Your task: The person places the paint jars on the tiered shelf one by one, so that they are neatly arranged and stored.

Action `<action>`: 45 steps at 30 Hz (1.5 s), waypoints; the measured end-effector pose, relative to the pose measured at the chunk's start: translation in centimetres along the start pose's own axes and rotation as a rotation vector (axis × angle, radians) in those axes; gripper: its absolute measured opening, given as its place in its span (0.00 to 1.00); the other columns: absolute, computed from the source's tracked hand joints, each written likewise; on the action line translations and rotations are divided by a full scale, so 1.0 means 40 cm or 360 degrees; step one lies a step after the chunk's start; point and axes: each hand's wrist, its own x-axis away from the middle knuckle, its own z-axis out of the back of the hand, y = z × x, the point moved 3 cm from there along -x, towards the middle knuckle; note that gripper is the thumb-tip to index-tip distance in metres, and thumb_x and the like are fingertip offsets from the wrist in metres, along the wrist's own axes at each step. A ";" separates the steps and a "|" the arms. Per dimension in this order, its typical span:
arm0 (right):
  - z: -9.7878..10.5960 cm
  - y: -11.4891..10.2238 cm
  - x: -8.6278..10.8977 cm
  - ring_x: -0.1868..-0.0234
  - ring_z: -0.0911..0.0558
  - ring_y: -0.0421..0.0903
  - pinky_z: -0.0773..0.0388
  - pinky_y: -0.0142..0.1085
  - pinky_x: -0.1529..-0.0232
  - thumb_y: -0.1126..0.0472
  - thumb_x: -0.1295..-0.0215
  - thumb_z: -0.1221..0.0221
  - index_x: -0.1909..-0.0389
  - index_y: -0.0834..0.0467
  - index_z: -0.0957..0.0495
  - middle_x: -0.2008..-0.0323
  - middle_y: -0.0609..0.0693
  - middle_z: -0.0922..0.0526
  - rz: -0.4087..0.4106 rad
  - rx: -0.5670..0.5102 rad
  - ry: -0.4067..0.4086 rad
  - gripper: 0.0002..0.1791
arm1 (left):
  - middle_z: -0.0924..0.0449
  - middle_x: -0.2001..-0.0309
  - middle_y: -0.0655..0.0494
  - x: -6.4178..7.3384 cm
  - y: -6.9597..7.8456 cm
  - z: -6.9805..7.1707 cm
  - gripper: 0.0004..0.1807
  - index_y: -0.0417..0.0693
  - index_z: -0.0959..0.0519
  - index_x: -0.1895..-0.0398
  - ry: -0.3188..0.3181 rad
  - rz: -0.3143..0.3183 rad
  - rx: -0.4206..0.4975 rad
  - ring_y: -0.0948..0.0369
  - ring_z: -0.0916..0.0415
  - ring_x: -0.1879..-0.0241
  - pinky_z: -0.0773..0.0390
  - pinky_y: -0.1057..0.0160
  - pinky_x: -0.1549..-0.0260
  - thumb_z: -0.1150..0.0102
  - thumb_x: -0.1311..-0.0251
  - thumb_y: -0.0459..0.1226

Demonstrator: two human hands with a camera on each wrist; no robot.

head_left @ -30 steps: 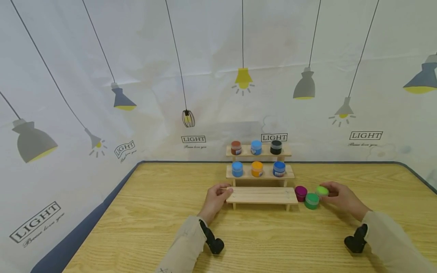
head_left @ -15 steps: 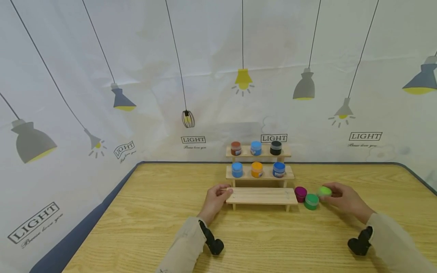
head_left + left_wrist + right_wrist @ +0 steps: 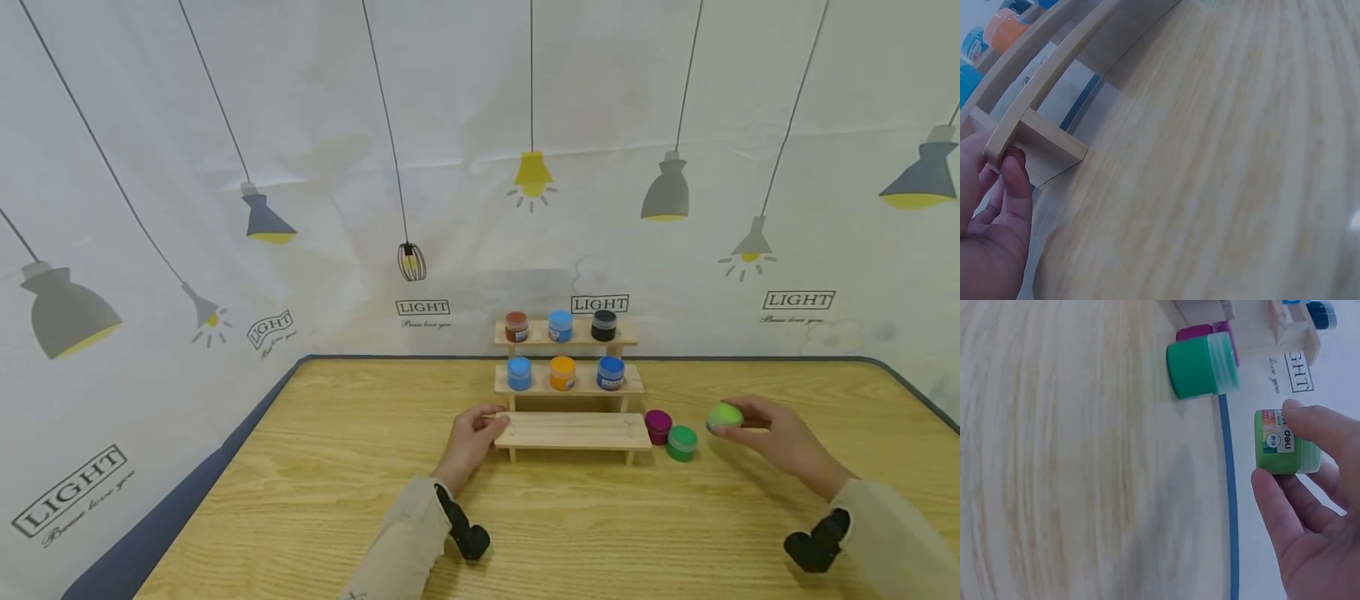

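My right hand (image 3: 783, 442) holds a lime-green paint jar (image 3: 1277, 442) between thumb and fingers, its label showing in the right wrist view. On the table to its left stand a green paint jar (image 3: 682, 443) and a magenta paint jar (image 3: 658, 427), close by the right end of a three-step wooden rack (image 3: 573, 430). My left hand (image 3: 472, 443) grips the left end of the rack's lowest step, the thumb on top and fingertips beneath, as the left wrist view shows. That lowest step bears no jars.
The middle step carries a light blue jar (image 3: 519, 373), an orange jar (image 3: 562, 373) and a dark blue jar (image 3: 611, 373). On the top step sit a red-brown jar (image 3: 516, 327), a blue jar (image 3: 560, 327) and a black jar (image 3: 603, 326). A lamp-printed wall covering (image 3: 480, 217) rises behind the table.
The lime-green jar has come away from beside the green jar, moving right and tilting in my right hand. My left hand keeps its hold on the rack.
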 end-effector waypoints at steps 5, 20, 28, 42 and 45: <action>0.003 -0.020 0.002 0.63 0.29 0.28 0.26 0.31 0.67 0.52 0.41 0.43 0.43 0.69 0.37 0.52 0.65 0.28 0.0050 -0.0008 0.0006 0.32 | 0.24 0.70 0.50 0.002 0.000 0.001 0.16 0.35 0.27 0.51 -0.0004 -0.0011 0.0003 0.63 0.33 0.77 0.30 0.64 0.75 0.48 0.40 0.36; -0.052 -0.144 -0.006 0.58 0.24 0.49 0.26 0.37 0.63 0.57 0.43 0.41 0.48 0.66 0.30 0.57 0.58 0.24 0.0322 -0.0070 -0.0017 0.24 | 0.25 0.71 0.50 0.006 0.007 -0.002 0.16 0.36 0.26 0.52 -0.0020 0.0000 0.0014 0.63 0.33 0.77 0.29 0.62 0.75 0.48 0.40 0.36; -0.110 -0.200 -0.029 0.63 0.25 0.39 0.26 0.35 0.66 0.59 0.46 0.39 0.50 0.66 0.28 0.60 0.55 0.24 0.0460 -0.0199 -0.0105 0.23 | 0.25 0.69 0.49 0.007 0.015 -0.003 0.16 0.36 0.26 0.52 -0.0019 0.0022 0.0019 0.63 0.32 0.76 0.28 0.62 0.74 0.48 0.40 0.36; -0.233 -0.303 -0.073 0.55 0.26 0.55 0.26 0.41 0.59 0.59 0.47 0.38 0.49 0.66 0.29 0.55 0.59 0.27 0.0514 -0.0370 -0.0324 0.25 | 0.24 0.69 0.53 -0.036 -0.054 0.000 0.17 0.41 0.24 0.53 0.0008 0.0040 0.0034 0.64 0.31 0.75 0.28 0.64 0.76 0.45 0.42 0.41; -0.258 -0.321 -0.089 0.55 0.26 0.54 0.26 0.41 0.59 0.58 0.47 0.38 0.50 0.65 0.29 0.55 0.58 0.26 0.0541 -0.0344 -0.0323 0.24 | 0.24 0.69 0.53 -0.036 -0.058 0.000 0.17 0.41 0.24 0.53 0.0021 0.0043 0.0014 0.63 0.31 0.75 0.28 0.65 0.76 0.45 0.42 0.41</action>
